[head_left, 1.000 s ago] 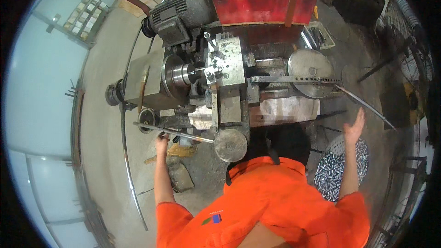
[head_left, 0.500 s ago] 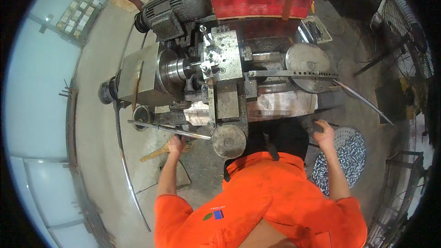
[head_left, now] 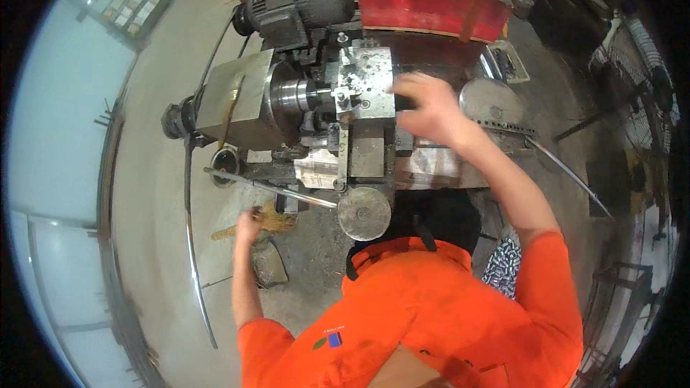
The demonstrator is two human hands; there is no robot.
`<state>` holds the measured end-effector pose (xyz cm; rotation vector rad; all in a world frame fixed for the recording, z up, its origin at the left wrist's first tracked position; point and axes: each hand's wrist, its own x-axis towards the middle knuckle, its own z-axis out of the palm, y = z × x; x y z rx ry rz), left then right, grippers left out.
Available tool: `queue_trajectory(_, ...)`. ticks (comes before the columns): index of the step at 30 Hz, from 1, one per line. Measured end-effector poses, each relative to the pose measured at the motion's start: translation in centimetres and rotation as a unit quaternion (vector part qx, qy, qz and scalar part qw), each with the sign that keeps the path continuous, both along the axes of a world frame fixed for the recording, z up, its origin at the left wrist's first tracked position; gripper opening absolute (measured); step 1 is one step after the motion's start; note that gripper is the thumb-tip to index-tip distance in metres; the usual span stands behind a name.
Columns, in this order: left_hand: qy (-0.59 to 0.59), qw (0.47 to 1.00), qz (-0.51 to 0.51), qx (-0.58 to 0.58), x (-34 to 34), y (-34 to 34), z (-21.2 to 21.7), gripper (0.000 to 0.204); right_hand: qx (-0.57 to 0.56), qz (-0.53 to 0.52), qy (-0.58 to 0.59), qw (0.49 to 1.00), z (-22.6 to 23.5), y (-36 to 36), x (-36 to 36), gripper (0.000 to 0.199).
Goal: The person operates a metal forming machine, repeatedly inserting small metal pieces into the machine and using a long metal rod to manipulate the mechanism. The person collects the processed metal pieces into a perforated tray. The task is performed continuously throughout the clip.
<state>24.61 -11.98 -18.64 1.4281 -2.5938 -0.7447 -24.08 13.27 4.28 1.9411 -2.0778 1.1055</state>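
My right hand (head_left: 435, 111) reaches over a lathe, at the right edge of its metal tool block (head_left: 374, 82). Thumb and fingers are apart and slightly blurred, with a dark gap between them; whether they touch the block I cannot tell. Left of the block is the round spindle chuck (head_left: 291, 93), with a thin rod between the two. My left hand (head_left: 248, 223) hangs low at the left, fingers curled, a small dark shape at their tips. Beside it lies a straw broom (head_left: 277, 220). A lever (head_left: 277, 190) with a round metal disc (head_left: 364, 213) passes above that hand.
A red bin (head_left: 431, 7) with small shiny metal parts stands behind the lathe, next to an electric motor (head_left: 302, 7). More such parts (head_left: 503, 269) fill a container under my right arm. A perforated bar (head_left: 503, 127) and long lever (head_left: 571, 172) jut out right, near a caged fan (head_left: 640, 93).
My right hand has risen from beside the parts container to the tool block's right edge. My left hand has shifted a little left, away from the lever. The whole view has shifted slightly.
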Motion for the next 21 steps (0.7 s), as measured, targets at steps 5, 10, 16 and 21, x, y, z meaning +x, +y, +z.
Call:
queue_trajectory(5, 0.091, 0.956, 0.186, -0.209, 4.3, -1.4, 17.0, 0.03, 0.149, 0.046, 0.106, 0.982, -1.2, -13.3, 3.6, 0.026)
queue_trajectory(10, -0.089, 0.932, 0.346, -0.064, 14.7, 0.1, 14.6, 0.049, 0.228, 0.066, 0.096, 0.967, -1.6, -15.9, 5.5, 0.022)
queue_trajectory(16, -0.121, 0.897, 0.389, -0.172, 5.2, 8.8, 12.3, 0.053, 0.2, 0.073, 0.079, 0.974, -1.6, -15.7, 5.2, 0.021)
queue_trajectory(21, -0.079, 0.912, 0.352, -0.196, 2.6, 10.1, 13.7, 0.039, 0.182, 0.02, 0.199, 0.963, -1.2, -14.1, 3.6, 0.018)
